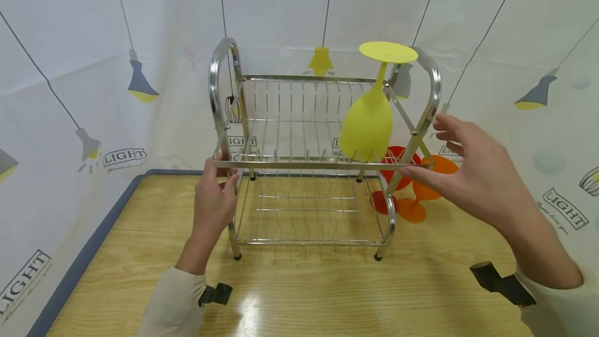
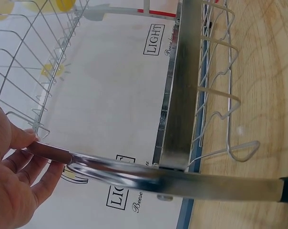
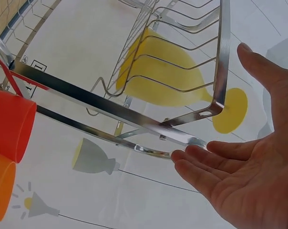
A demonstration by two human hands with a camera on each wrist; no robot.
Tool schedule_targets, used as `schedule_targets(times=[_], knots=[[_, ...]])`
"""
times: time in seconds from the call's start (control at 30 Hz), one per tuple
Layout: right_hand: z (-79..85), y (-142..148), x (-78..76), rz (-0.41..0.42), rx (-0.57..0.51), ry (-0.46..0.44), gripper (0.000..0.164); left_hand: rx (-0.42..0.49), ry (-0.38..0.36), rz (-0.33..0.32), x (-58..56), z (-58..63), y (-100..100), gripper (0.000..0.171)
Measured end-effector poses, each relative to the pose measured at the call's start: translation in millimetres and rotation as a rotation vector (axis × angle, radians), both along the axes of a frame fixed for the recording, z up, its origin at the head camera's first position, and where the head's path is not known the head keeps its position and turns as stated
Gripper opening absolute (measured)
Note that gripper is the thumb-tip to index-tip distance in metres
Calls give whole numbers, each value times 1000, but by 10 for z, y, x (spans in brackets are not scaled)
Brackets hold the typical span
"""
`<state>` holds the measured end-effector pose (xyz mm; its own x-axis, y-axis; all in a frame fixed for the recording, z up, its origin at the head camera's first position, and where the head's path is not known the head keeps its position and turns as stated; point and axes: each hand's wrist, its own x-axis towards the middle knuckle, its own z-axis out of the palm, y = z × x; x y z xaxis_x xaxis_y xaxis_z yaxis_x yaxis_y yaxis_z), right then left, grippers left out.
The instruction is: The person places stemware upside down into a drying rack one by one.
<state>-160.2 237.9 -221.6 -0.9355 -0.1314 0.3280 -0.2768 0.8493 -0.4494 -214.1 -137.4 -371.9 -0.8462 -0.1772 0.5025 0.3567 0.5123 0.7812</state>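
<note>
A two-tier chrome dish rack (image 1: 318,166) stands on the table. On the right of its upper tier, a yellow goblet (image 1: 367,126) sits upside down, slightly tilted, with its round foot on top. My left hand (image 1: 215,199) grips the rack's left frame near the front of the upper tier; in the left wrist view, thumb and fingers close around the metal bar (image 2: 51,151). At the rack's right side, my right hand (image 1: 486,176) is spread, thumb apart from the fingers. Its fingertips (image 3: 180,156) are at the curved side tube, and contact is hard to tell.
A red goblet (image 1: 382,203) and an orange goblet (image 1: 412,211) stand on the table behind the rack's right side. A lamp-printed white sheet (image 1: 290,4) hangs at the back and sides. The wooden table (image 1: 299,290) has a grey-blue edge strip (image 1: 89,254).
</note>
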Motion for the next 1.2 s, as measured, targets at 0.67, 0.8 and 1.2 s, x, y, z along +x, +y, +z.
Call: schedule_targets(times=[0.67,0.8,1.2], knots=[[-437,164,7,-44,-24,-54,107,10,-23,-11,12,22,-9,41],[-546,214,-8,-47,-24,-80,107,12,-24,-8,5,11,-6,38],[-851,346,-102,-70,-49,-138,107,-9,0,5,3,9,-4,37]])
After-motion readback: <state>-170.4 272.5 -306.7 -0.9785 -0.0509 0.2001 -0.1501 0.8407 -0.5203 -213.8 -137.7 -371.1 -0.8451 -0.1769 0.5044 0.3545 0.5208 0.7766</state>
